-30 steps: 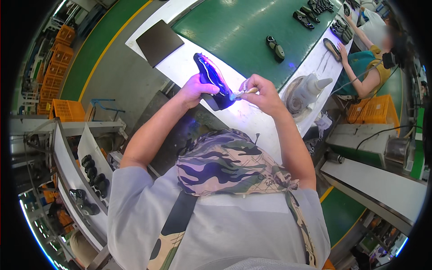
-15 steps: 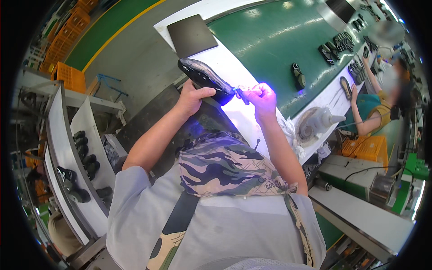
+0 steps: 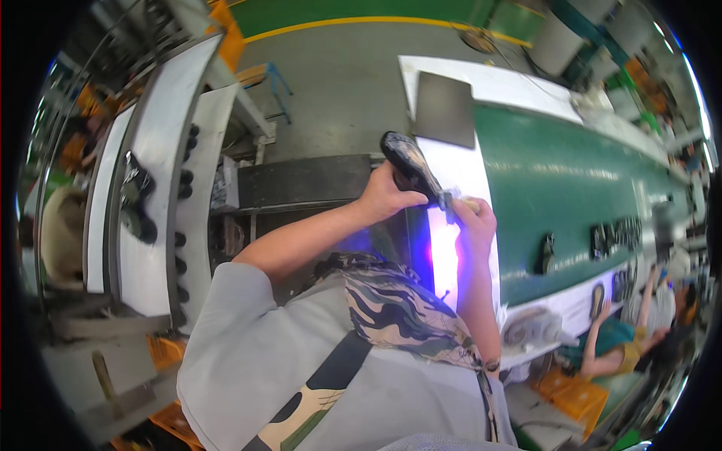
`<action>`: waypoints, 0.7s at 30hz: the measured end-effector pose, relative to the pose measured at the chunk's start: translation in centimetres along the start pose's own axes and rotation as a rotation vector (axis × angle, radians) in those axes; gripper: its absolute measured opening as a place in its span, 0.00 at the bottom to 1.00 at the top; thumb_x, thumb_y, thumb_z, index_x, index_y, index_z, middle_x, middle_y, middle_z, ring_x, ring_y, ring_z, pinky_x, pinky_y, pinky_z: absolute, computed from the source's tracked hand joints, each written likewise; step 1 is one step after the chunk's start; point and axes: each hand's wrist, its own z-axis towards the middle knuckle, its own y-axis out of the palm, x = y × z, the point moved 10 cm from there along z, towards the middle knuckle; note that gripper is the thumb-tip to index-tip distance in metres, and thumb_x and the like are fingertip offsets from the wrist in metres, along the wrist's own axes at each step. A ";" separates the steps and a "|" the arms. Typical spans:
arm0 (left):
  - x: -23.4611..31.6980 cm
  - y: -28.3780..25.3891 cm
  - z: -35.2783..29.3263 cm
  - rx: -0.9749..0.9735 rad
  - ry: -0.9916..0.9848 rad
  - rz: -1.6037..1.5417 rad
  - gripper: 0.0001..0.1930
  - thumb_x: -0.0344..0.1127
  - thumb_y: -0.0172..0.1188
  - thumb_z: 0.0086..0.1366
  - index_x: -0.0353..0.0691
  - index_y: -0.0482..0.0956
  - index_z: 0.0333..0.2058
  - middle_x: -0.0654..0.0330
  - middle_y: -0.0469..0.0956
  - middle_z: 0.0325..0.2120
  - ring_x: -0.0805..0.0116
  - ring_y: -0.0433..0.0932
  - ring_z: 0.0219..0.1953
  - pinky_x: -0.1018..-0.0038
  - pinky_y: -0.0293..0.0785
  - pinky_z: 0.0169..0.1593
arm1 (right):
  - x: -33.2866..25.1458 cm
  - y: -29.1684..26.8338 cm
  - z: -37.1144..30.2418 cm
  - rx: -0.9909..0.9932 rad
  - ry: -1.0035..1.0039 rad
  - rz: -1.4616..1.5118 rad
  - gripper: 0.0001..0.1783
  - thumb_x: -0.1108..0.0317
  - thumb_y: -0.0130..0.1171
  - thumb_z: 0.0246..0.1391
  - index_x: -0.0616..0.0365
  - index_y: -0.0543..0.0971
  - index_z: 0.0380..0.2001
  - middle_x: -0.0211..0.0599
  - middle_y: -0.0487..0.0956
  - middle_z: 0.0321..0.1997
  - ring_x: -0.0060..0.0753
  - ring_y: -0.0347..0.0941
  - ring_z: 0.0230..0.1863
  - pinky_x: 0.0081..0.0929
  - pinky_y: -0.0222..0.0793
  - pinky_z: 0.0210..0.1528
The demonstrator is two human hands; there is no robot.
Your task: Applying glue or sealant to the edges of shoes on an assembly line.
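My left hand is closed round a black shoe, its thumb lying along the near side. The shoe is tilted, and its bare brownish underside shows toward the right. At the shoe's near end, my right hand is pinched, with a small pale bluish thing at its fingertips. Blur hides what kind of thing that is. Both hands are raised near the edge of the white worktop, where a bright violet-white glow falls.
A dark flat board lies at the worktop's far end. Right of it runs a green belt carrying several dark shoes. A white bottle stands at the lower right, near a co-worker's arms. Racks with shoes stand left.
The whole view has turned, so the worktop now runs more upright in the picture. The shoe and both hands sit further right and lower in view. Both hands remain at the shoe.
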 end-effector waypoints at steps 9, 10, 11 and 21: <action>14.3 -16.6 2.5 0.380 0.140 0.190 0.32 0.34 0.77 0.44 0.32 0.73 0.48 0.56 0.79 0.40 0.65 0.78 0.46 0.68 0.72 0.56 | 3.7 0.5 1.5 -0.113 0.086 0.077 0.09 0.77 0.62 0.55 0.65 0.71 0.36 0.44 0.80 0.32 0.30 0.78 0.28 0.23 0.75 0.31; 15.8 -19.6 2.7 0.465 0.113 0.190 0.32 0.36 0.77 0.44 0.31 0.73 0.47 0.55 0.80 0.40 0.64 0.79 0.44 0.67 0.74 0.53 | 4.4 0.2 1.3 -0.144 0.106 0.070 0.09 0.77 0.61 0.55 0.65 0.71 0.36 0.44 0.80 0.31 0.30 0.78 0.28 0.22 0.75 0.31; 17.9 -22.5 2.8 0.515 0.155 0.189 0.32 0.39 0.78 0.44 0.30 0.74 0.46 0.53 0.81 0.39 0.63 0.81 0.41 0.66 0.77 0.51 | 4.9 -0.2 1.2 -0.164 0.107 0.070 0.09 0.77 0.61 0.55 0.65 0.71 0.36 0.44 0.80 0.31 0.30 0.78 0.28 0.22 0.75 0.31; 31.6 -51.8 -5.7 0.777 -0.395 0.825 0.16 0.43 0.73 0.50 0.38 0.84 0.33 0.60 0.82 0.29 0.66 0.80 0.28 0.64 0.76 0.34 | 6.4 -10.0 -2.2 -0.031 0.157 0.043 0.12 0.70 0.63 0.53 0.69 0.77 0.35 0.50 0.83 0.35 0.35 0.79 0.34 0.25 0.73 0.36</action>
